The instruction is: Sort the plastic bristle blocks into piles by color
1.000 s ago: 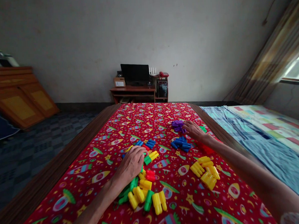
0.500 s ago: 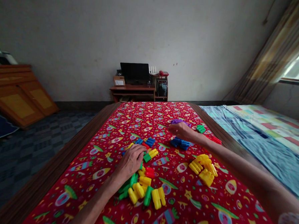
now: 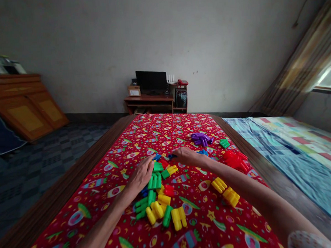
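My left hand [image 3: 142, 172] lies at the left side of a mixed pile, fingers stretched forward and apart from the thumb. Its fingertips are beside a blue toy block [image 3: 157, 157] and green blocks [image 3: 155, 181]. My right hand [image 3: 184, 155] reaches across from the right, fingers closed at a dark blue block [image 3: 171, 156] at the pile's far edge. Part of that block is hidden by the fingers. The pile also holds yellow blocks [image 3: 164, 200] and red blocks [image 3: 169, 190]. More blue blocks [image 3: 203, 152] show behind my right wrist.
Purple blocks [image 3: 201, 139], a green block [image 3: 224, 143], red blocks [image 3: 236, 160] and yellow blocks [image 3: 230, 196] lie in groups on the right of the red patterned cloth [image 3: 149, 243]. A bed [image 3: 289, 151] adjoins the table's right side. A desk with a monitor [image 3: 151, 81] stands beyond.
My right hand has moved left and nearer, from the purple blocks to the pile's blue block. My left hand has drawn back slightly, uncovering green blocks. The view has shifted a little.
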Available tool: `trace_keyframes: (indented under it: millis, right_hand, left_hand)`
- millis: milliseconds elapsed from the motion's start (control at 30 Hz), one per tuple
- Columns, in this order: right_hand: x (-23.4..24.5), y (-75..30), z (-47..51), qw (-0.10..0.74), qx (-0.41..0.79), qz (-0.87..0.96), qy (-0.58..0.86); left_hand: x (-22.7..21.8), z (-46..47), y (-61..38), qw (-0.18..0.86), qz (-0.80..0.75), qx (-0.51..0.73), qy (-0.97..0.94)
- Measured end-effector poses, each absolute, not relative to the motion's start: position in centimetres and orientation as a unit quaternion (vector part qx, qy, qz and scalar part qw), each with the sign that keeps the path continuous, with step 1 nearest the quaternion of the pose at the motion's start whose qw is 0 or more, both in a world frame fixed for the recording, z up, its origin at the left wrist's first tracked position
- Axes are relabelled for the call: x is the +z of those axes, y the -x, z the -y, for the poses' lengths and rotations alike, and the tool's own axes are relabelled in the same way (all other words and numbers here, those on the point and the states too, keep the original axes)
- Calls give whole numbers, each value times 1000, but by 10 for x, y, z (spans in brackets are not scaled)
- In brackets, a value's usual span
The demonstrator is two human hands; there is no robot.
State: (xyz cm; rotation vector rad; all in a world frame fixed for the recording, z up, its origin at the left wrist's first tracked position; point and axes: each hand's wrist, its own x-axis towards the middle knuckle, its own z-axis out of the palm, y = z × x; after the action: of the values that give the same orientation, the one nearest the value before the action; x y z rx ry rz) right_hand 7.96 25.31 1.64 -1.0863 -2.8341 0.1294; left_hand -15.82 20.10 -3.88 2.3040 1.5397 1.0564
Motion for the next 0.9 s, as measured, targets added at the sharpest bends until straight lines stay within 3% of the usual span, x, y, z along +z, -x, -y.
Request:
trace_keyframes:
  millis: [133, 233, 433, 633, 900]
  right_hand:
    - [39, -125, -238, 164, 66, 900, 398]
    - [51, -161, -225, 196, 75, 874, 438]
    - [41, -184, -198, 179, 78, 857, 478]
    - [21, -174, -187, 81, -19, 841, 535]
    - [43, -164, -184, 45, -100, 801, 589]
  left_hand:
    - [-45, -202, 161, 101, -509, 329, -789]
    - [-45, -202, 162, 92, -498, 337, -794]
    - [-46, -204, 163, 71, -483, 361, -795]
    - [-47, -205, 164, 61, -476, 358, -801]
    - [-43, -204, 165, 99, -480, 359, -794]
